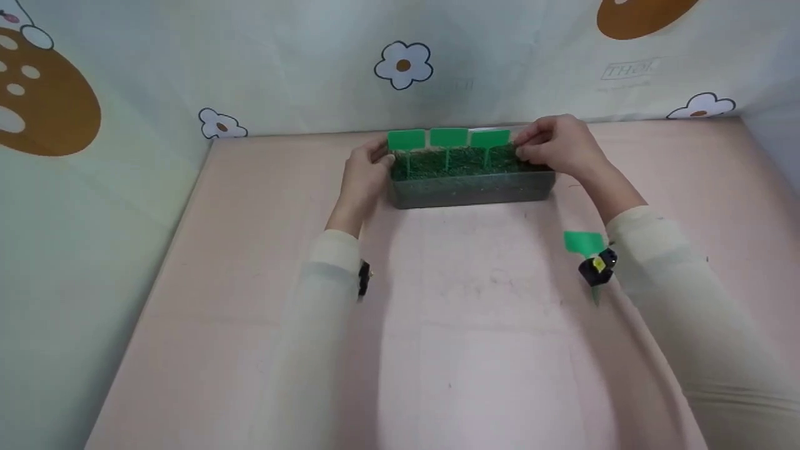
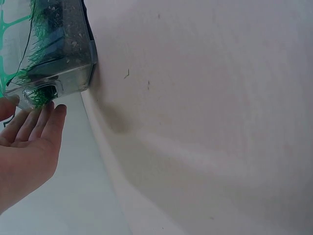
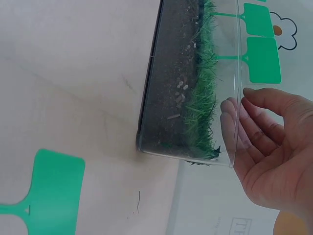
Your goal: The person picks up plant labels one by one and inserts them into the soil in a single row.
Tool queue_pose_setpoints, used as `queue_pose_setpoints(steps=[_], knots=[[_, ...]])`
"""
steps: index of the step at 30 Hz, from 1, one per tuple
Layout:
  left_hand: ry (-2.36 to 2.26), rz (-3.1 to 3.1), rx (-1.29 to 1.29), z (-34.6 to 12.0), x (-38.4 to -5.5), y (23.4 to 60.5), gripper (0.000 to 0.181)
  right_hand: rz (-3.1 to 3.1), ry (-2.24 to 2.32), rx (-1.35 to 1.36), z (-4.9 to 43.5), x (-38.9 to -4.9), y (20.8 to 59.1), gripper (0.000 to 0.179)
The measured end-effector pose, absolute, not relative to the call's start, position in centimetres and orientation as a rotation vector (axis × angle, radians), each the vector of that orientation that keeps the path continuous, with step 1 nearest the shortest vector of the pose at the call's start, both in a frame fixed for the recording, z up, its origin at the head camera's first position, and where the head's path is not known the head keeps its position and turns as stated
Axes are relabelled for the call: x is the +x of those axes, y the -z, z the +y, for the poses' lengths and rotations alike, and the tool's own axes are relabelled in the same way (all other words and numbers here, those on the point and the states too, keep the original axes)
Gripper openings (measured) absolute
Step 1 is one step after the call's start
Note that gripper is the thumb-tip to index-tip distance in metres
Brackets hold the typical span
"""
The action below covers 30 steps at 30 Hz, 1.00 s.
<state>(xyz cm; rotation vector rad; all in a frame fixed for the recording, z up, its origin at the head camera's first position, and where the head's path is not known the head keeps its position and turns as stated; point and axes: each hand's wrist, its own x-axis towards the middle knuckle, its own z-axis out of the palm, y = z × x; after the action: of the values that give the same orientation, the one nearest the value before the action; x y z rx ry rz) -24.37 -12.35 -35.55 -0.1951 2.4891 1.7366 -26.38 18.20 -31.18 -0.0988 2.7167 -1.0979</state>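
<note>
A long clear plastic box with a dark lower part and green grass inside stands by the back wall. Three green plant labels rise upright from the grass. At the box's left end, my left hand holds the upper edge; in the left wrist view its fingertips touch the end wall. My right hand grips the rim at the right end, thumb near the edge and curled fingers partly seen through clear plastic. A loose green label lies on the table beside my right sleeve.
Pale pink cloth covers the table. The back wall, printed with flowers and brown shapes, rises just behind the box. Another wall borders the left side. Small dark bits lie on the cloth.
</note>
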Motion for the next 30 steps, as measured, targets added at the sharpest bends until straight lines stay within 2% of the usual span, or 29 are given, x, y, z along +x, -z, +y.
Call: queue_pose_setpoints(steps=[30], knots=[[-1.771, 2.462, -0.192, -12.4, -24.4, 35.6, 0.045, 2.747, 1.171, -0.135, 19.8, -24.2, 30.6, 0.027]])
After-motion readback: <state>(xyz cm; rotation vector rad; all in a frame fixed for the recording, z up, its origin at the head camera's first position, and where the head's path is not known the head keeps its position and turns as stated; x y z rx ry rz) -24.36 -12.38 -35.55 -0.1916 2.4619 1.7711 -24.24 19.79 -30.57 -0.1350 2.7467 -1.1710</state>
